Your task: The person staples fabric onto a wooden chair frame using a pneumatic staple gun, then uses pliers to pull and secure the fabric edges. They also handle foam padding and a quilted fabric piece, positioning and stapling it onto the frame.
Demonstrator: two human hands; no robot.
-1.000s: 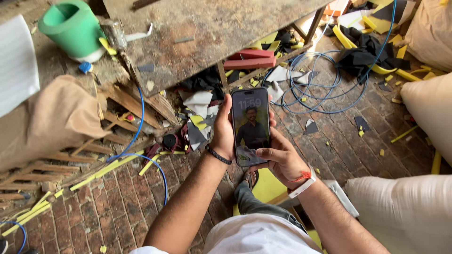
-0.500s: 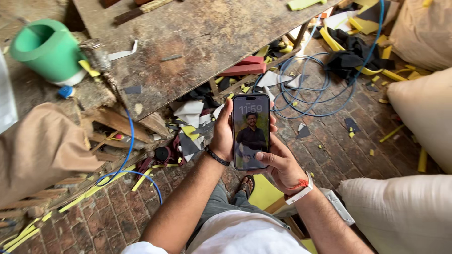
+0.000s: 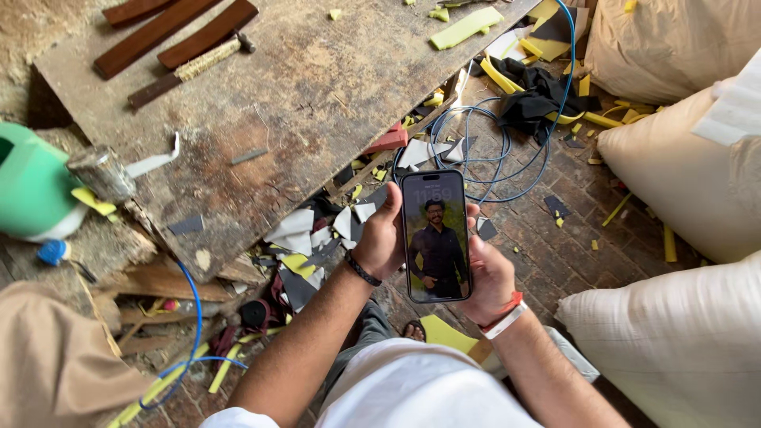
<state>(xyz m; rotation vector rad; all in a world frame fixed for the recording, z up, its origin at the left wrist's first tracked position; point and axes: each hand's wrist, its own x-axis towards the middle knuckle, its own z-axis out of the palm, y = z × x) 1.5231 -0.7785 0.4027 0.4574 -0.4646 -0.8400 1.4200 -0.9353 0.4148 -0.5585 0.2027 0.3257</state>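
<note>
Both hands grip a dark smartphone (image 3: 435, 235) upright: the left hand (image 3: 382, 238) wraps its left edge, the right hand (image 3: 490, 273) cups its right edge and back. It is held above a brick floor (image 3: 555, 254) littered with scraps, its lit screen facing up. A worn wooden workbench (image 3: 301, 87) stands beyond, with a coiled blue cable (image 3: 507, 150) just beside it.

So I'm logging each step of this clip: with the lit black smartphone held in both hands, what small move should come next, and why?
Probably a thumb swipe up the screen. The black smartphone is held upright between the left hand and right hand, and it seems to show only a lock screen with a photo. Both thumbs rest at its edges, so the right one could likely reach.
</note>
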